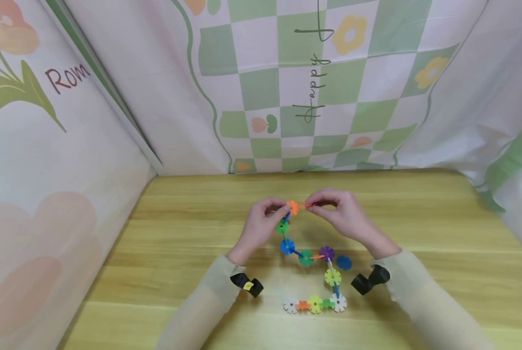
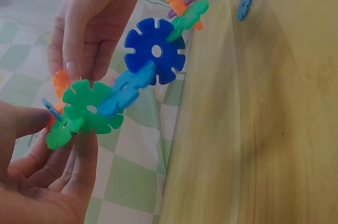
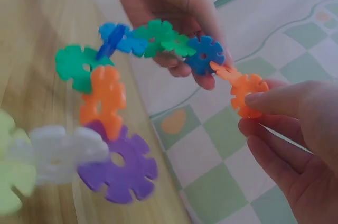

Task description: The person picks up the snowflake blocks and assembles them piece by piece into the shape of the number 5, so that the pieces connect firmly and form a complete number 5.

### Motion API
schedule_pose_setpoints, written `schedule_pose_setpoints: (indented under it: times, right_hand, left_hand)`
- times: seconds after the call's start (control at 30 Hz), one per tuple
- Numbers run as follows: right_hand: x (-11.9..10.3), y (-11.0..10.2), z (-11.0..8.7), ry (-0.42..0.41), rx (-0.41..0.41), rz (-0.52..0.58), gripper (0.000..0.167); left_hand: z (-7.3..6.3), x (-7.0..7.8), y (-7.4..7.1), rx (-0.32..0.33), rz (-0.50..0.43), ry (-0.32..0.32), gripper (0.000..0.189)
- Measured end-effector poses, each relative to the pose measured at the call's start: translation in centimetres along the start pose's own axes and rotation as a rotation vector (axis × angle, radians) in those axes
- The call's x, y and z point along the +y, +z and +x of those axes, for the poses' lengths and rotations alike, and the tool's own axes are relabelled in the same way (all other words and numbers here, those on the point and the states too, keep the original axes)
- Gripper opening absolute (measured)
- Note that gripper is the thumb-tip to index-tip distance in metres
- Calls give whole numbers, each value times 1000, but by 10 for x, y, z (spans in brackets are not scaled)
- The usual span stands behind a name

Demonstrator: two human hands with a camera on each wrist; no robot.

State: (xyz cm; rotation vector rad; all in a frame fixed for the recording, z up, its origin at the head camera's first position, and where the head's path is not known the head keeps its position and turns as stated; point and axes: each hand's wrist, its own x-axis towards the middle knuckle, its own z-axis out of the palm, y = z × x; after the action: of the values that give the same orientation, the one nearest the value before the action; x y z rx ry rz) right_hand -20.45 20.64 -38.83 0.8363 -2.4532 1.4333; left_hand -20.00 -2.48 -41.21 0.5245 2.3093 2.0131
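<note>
A chain of slotted plastic snowflake discs hangs and bends between my hands and the table. In the head view my left hand (image 1: 261,221) pinches the chain near its far end, by an orange disc (image 1: 292,208). My right hand (image 1: 346,214) pinches another orange disc (image 3: 249,95), joined edgewise to the first, between thumb and fingers. From there the chain runs through a blue disc (image 3: 205,56), green discs (image 3: 155,38), a purple disc (image 3: 119,163), then yellow (image 1: 332,277) and white (image 1: 338,302) ones. Its near end, a white disc (image 1: 290,305), lies toward the table's front.
A loose blue disc (image 1: 344,262) lies on the wooden table (image 1: 178,243), right of the chain. Behind the table hangs a green-and-white checked cloth (image 1: 300,87); a white printed panel (image 1: 60,160) stands at the left. Black cameras (image 1: 370,280) are strapped on both wrists.
</note>
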Motion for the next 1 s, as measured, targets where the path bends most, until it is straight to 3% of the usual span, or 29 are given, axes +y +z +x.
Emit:
schedule_pose_setpoints:
  times: [0.17, 0.4, 0.63, 0.8, 0.87, 1.0]
  right_hand:
    - [1, -3, 1, -53, -25, -31, 16]
    - [-2, -3, 0, -59, -15, -42, 16]
    - [-1, 2, -2, -75, 31, -59, 15]
    - [0, 4, -3, -76, 36, -51, 16]
    - [-1, 3, -4, -40, 24, -41, 18]
    - [1, -3, -13, 64, -7, -3, 31]
  left_hand:
    - [-1, 0, 1, 2, 23, 17, 20]
    - [0, 2, 7, 55, 11, 21, 16]
    - [-11, 25, 12, 90, -29, 56, 15]
    - [-7, 6, 11, 77, -49, 70, 17]
    - [-4, -2, 9, 63, -62, 59, 18]
    - [-4, -1, 7, 54, -75, 41, 17]
